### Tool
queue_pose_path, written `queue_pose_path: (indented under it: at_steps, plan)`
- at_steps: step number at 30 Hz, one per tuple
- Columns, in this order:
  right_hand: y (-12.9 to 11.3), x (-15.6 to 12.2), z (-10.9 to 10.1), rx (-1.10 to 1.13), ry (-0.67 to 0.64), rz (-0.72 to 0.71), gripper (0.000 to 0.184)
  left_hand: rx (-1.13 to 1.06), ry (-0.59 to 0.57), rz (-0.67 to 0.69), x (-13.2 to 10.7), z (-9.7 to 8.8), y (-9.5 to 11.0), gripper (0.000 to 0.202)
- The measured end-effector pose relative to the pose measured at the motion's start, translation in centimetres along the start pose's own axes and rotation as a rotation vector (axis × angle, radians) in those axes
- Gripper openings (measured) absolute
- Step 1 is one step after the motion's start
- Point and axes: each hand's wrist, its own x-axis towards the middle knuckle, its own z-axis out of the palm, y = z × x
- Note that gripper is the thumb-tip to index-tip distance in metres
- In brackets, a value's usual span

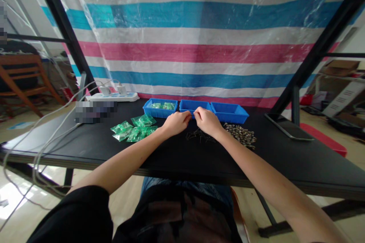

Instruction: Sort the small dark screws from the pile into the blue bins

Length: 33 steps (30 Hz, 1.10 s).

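Left hand (pixel 178 122) and right hand (pixel 207 121): fingers curled, fingertips facing and near each other. Whether either is clamped on a part cannot be told.

Pins (pixel 196 135): thin, straight, dark; loosely scattered, partly below and nearer the body than the right hand. Fittings (pixel 241 134): small, shiny, brass-and-silver toned; heaped to the right of the right hand. Packets (pixel 134 129): flat, crinkled, translucent green film; piled left of the left hand.

Left bin (pixel 158 113): beyond and left of the left hand, holding similar packets. Middle bin (pixel 188 103): directly beyond both hands. Right bin (pixel 229 113): beyond and right of the right hand. All three: blue, rectangular, sloped walls. Table (pixel 171 157), under both hands: smooth, matte black.
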Motion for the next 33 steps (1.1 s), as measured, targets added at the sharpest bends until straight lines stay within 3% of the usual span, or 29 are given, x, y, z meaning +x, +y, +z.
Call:
queue_pose_path:
  at_steps: [12, 21, 27, 33]
  plan:
    - [-0.22, 0.26, 0.18, -0.068, -0.055, -0.018, 0.017, -0.011, 0.004, 0.013, -0.05, 0.04, 0.33, 0.028]
    - [0.50, 0.35, 0.52, -0.097, -0.040, 0.065, 0.022, -0.008, 0.028, -0.010, -0.10, 0.00, 0.39, 0.028]
    - [0.23, 0.16, 0.51, 0.000, -0.030, 0.012, 0.020, 0.029, 0.019, -0.043, -0.06, -0.34, 0.39, 0.026]
    - [-0.03, -0.01, 0.36, 0.105, 0.065, -0.071, 0.012, 0.014, 0.049, -0.075, 0.14, -0.62, 0.08, 0.026]
